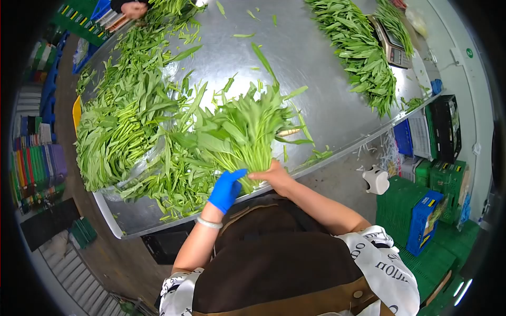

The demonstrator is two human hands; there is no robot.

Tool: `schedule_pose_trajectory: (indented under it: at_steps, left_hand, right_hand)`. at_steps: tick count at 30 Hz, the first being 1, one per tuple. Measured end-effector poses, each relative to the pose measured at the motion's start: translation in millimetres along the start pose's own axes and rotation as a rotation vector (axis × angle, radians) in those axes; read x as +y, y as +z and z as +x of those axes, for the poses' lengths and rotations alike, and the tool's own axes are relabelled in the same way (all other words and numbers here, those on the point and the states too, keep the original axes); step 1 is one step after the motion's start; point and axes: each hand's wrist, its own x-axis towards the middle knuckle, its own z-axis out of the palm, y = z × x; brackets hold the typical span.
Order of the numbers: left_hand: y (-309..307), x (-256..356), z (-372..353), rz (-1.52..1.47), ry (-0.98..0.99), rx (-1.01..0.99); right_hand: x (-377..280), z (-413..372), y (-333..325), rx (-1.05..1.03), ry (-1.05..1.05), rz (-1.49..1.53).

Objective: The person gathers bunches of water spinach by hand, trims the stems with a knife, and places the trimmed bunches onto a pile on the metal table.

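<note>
A thick bunch of long-stemmed leafy greens (247,131) stands up from the table's near edge, leaves pointing away from me. My left hand (225,190), in a blue glove, is closed around the lower stems on the left. Bare, my right hand (271,176) grips the same stems from the right, its thumb across the front. The stem ends show between the two hands. Just right of the bunch lies a small tan, ridged object (288,132), partly covered by leaves. A big heap of loose greens (121,124) spreads to the left, partly over clear plastic.
The metal table (316,95) carries scattered leaves. Bundled greens (358,52) line its far right, beside a scale (395,52). Another person's hand (134,9) is at the far left. Green crates (403,210), a blue crate (424,224) and a white stool (376,180) stand right.
</note>
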Motion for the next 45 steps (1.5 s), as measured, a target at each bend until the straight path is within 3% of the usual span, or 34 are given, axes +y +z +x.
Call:
schedule_pose_trajectory:
  at_steps: [1, 3, 6, 8, 13, 16, 19, 23, 24, 27, 31, 35, 45]
  left_hand:
    - [1.0, 5.2, -8.6, -0.065, 0.032, -0.047]
    - [37.4, 33.2, -24.1, -0.312, 0.019, -0.069]
    - [7.1, 16.5, -6.2, -0.184, -0.057, -0.039]
    - [-1.9, 9.4, -2.8, -0.157, -0.103, -0.011]
    - [18.6, 27.9, -21.8, -0.027, 0.115, -0.051]
    - [20.1, 30.6, -18.0, 0.001, 0.178, -0.104]
    - [33.3, 31.9, -19.1, -0.005, 0.222, -0.064]
    - [43.7, 36.4, -24.9, 0.156, 0.218, -0.032]
    - [45.8, 29.2, -19.9, 0.177, 0.289, -0.004]
    - [55.9, 20.5, -16.9, 0.334, 0.259, 0.069]
    - [54.4, 15.4, -13.6, 0.435, 0.258, 0.071]
    - [44.5, 20.2, -16.1, 0.318, 0.157, 0.124]
    - [52.6, 25.9, -11.8, 0.384, 0.248, 0.177]
  right_hand:
    - [-1.9, -4.8, 1.5, 0.020, -0.084, 0.030]
    - [-5.7, -2.4, -7.2, 0.024, -0.011, 0.151]
    - [-7.5, 1.0, -17.3, 0.115, 0.174, 0.221]
    - [-18.5, 0.7, -25.0, 0.090, 0.095, 0.209]
    - [-77.6, -27.3, -25.5, 0.034, -0.271, 0.240]
    - [-88.8, -13.3, -31.2, -0.003, -0.311, 0.191]
    - [-95.1, -2.7, -28.2, 0.088, -0.220, 0.157]
    - [-91.5, -17.4, 2.2, 0.138, -0.310, 0.107]
    - [-82.6, -14.3, 10.6, 0.151, -0.289, 0.083]
    - [-46.7, -1.0, 18.9, 0.147, -0.234, -0.113]
    - [-29.4, 5.6, 21.8, 0.190, -0.201, -0.069]
    - [-49.7, 1.3, 1.5, 0.252, -0.141, -0.133]
    - [-60.2, -3.8, 12.8, 0.219, -0.242, -0.203]
